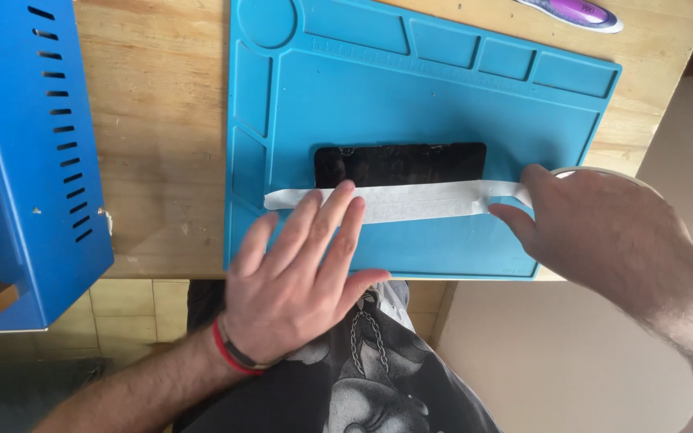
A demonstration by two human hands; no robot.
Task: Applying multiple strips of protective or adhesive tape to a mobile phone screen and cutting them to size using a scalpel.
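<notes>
In the middle of the frame a black phone (399,164) lies flat on a blue mat (443,104), and a white tape strip (411,200) runs across its lower edge from left to right. The left hand (298,273) is spread open, palm down, with its fingertips (345,192) resting on the strip, seemingly to press it flat against the phone and mat. The right hand (603,228), at the right of the frame, is curled around a tape roll (595,171), pinching where the strip leaves it, so the strip looks stretched tight. The mat has small trays (443,42) along its upper and left edges; those I can see hold nothing. A blue box (18,152) stands at the left on the wooden table (162,120), and a purple tool (579,12) lies at the top right.
</notes>
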